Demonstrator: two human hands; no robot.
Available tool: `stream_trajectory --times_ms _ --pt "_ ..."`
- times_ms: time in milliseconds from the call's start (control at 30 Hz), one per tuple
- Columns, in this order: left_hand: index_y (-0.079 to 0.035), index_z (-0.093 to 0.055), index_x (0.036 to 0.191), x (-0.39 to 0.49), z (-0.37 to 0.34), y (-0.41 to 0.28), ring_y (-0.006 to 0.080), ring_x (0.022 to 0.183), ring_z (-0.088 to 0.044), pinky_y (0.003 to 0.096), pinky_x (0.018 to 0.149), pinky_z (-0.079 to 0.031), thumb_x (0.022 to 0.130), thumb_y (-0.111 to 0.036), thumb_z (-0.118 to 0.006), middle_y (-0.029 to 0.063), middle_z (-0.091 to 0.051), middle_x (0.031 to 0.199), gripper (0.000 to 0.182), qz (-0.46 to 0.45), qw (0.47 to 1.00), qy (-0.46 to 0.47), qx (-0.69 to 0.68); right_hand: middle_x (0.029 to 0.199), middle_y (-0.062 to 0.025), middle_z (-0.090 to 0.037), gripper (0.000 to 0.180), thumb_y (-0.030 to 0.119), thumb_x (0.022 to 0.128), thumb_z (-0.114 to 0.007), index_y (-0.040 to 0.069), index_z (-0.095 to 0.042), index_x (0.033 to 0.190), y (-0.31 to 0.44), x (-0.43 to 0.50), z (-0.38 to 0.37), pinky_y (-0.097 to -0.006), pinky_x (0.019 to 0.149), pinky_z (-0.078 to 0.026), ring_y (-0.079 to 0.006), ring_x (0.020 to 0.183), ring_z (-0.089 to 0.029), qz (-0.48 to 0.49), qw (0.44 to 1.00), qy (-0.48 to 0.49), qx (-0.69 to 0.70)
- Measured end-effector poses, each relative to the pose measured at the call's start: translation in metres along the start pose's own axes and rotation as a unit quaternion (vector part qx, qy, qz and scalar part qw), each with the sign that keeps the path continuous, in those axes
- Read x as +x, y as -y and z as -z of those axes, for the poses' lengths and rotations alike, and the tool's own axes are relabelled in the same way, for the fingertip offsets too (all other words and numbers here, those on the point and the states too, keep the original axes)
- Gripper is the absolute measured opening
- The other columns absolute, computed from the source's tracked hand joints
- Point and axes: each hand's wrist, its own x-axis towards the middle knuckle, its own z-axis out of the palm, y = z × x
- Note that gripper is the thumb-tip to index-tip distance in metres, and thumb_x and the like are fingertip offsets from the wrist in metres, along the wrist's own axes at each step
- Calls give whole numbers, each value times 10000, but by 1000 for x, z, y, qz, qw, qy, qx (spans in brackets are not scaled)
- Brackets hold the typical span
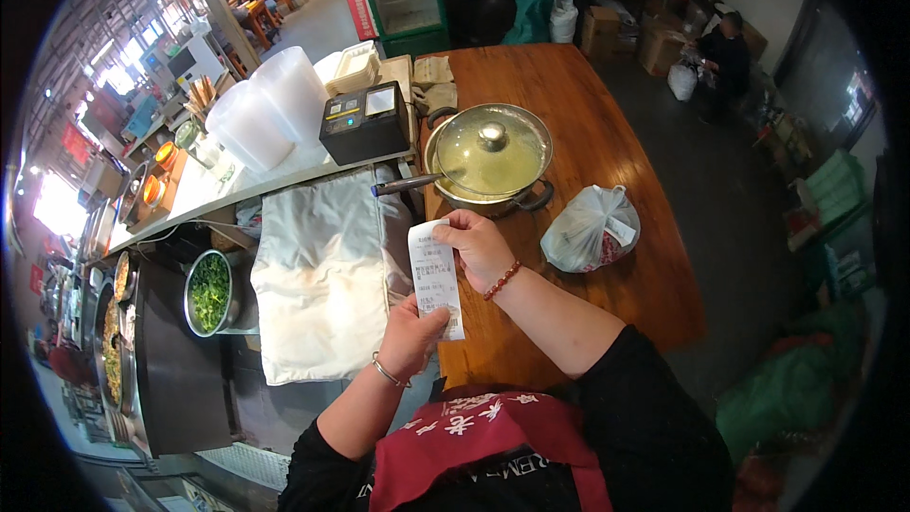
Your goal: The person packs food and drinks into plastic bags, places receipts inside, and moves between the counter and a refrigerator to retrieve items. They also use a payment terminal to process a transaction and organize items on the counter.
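A long printed paper receipt point(435, 277) is stretched out before me, its printed side up. My left hand point(412, 334) pinches its lower end with the thumb on top. At the upper end, my right hand point(476, 245) grips the slip between thumb and fingers. Just beyond my right hand stands a two-handled metal pot point(462, 198) under a tilted glass lid point(522, 156), with yellowish liquid inside. A ladle handle point(409, 185) sticks out to the left from beneath the lid. To the right, a tied white plastic bag point(586, 235) with a paper slip attached sits on the wooden table point(604, 128).
Beyond the pot, a black receipt printer point(366, 124) stands beside two stacks of translucent plastic containers point(249, 128). A silvery insulated cover point(320, 284) hangs left of the table. Farther left is a metal bowl of chopped greens point(210, 295). A person point(725, 60) crouches at the far right.
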Motion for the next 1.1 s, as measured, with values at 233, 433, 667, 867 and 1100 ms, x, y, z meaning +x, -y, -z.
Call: stream_trajectory --times_ms 233,433,667,867,1100 --pt "9 -610 1099 -13 -12 6 161 767 -664 288 672 -540 890 -58 -597 85 -692 946 220 55 998 6 -17 957 -63 -657 134 38 873 -681 12 -604 979 2 -13 7 -305 810 -524 -154 878 -634 5 1000 3 -1" --pt "13 -612 1074 -14 -17 10 165 736 -659 291 636 -532 888 -46 -579 85 -687 924 198 44 999 0 -23 931 -55 -660 113 39 873 -685 17 -612 956 3 -17 9 -299 797 -530 -148 852 -638 14 1000 2 16" --pt "16 -613 1099 -10 -21 17 183 791 -671 306 701 -547 881 -37 -582 90 -691 977 227 51 998 2 -49 903 -49 -663 89 39 870 -687 25 -616 923 2 -18 14 -302 774 -541 -147 819 -644 33 999 -5 14" --pt "26 -604 1125 -5 -27 19 214 869 -675 328 770 -556 892 -33 -556 119 -688 1020 245 65 995 -10 -77 898 -52 -664 73 34 875 -674 29 -607 903 4 -17 19 -311 766 -550 -154 809 -653 26 999 -6 28" --pt "37 -560 1185 -2 -31 12 280 950 -690 379 842 -568 923 -35 -505 182 -685 1078 277 86 994 14 -71 900 -58 -665 78 32 875 -672 24 -605 913 4 -11 25 -312 771 -546 -160 819 -653 19 999 -19 22"
